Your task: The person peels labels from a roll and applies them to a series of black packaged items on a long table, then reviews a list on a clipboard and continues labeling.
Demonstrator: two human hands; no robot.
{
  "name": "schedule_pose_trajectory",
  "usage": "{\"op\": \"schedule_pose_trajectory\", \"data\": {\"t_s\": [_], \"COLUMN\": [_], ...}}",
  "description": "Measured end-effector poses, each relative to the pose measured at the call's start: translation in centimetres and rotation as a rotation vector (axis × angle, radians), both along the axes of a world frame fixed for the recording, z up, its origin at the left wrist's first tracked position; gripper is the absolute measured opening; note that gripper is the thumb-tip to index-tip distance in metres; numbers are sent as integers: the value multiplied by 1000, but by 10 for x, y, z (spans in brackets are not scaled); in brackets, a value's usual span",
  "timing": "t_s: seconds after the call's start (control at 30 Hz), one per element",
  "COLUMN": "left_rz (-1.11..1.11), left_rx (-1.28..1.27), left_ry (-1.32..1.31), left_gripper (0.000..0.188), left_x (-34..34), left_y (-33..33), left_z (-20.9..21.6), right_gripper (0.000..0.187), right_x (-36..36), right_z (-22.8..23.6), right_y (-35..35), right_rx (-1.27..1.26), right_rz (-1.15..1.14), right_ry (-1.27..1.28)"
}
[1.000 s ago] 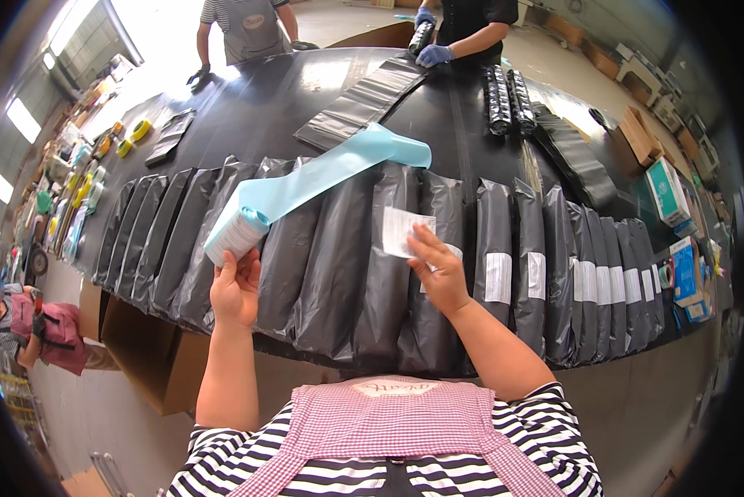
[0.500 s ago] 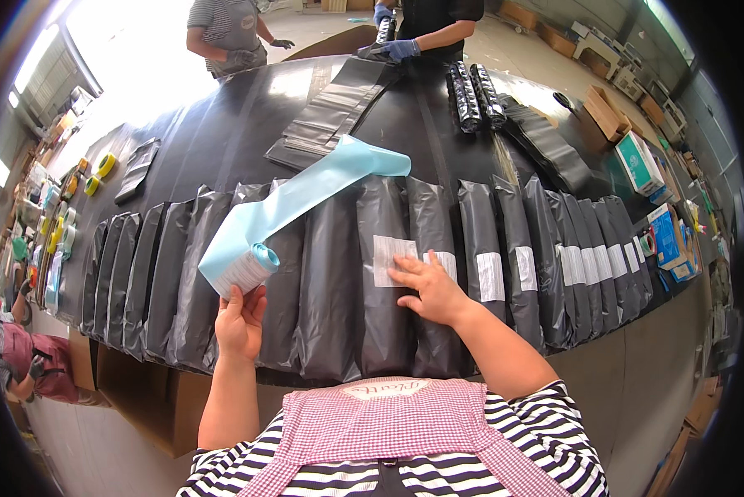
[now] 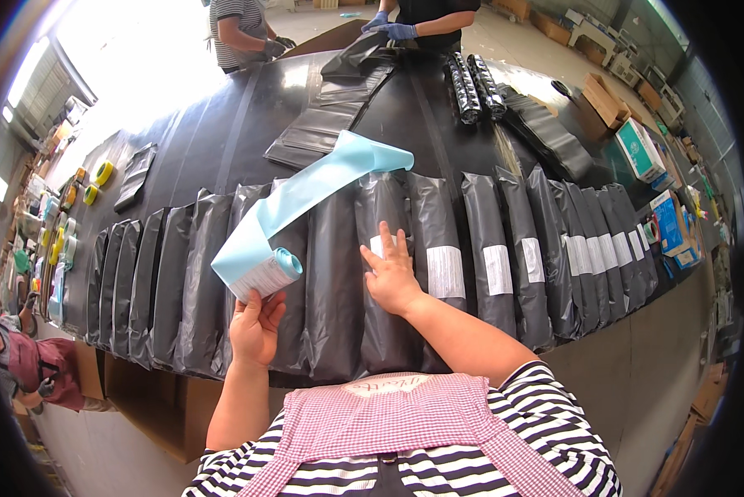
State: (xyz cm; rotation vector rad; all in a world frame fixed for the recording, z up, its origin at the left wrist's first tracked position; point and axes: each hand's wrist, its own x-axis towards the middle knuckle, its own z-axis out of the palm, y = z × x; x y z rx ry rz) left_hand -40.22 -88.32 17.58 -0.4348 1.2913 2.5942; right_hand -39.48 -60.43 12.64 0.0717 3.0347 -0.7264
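My left hand [image 3: 258, 327] grips the lower end of a roll of white printed labels [image 3: 264, 278] on pale blue backing, thumb in front. From the roll, the bare blue backing strip [image 3: 310, 184] trails up and to the right across the packages. Fingers spread, my right hand [image 3: 393, 272] lies flat on a black plastic-wrapped package [image 3: 382, 335]. Beneath it is a white label [image 3: 378, 246], mostly covered by the hand. The package just to the right carries a white label [image 3: 446, 272] too.
Wrapped black packages stand in a row along the table's near edge; those on the right bear labels, those on the left show none. Flat black bags [image 3: 322, 124] lie beyond. Across the table, a person's gloved hands [image 3: 393, 29] hold a black bag. Yellow tape rolls [image 3: 103, 172] sit left.
My right hand has shifted left and now covers most of the label that showed beside it. My left hand and the roll moved slightly right. Across the table, a black bag has been lifted.
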Motion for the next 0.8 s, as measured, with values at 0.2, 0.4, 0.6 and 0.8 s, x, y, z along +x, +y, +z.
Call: {"op": "schedule_pose_trajectory", "data": {"t_s": [0.2,0.4,0.6,0.8], "left_rz": [-61,-114,-287,-576], "left_rx": [88,158,215,-186], "left_ry": [-17,12,36,322], "left_gripper": [32,25,36,30], "left_x": [7,10,28,35], "left_y": [4,25,42,4], "left_z": [-3,12,19,16], "right_gripper": [68,38,37,57], "right_x": [60,73,47,52], "right_z": [59,112,118,95], "right_y": [-9,-2,-39,-53], "right_rx": [-149,-147,261,-661], "right_rz": [4,414,751,416], "right_ry": [-367,301,824,361]}}
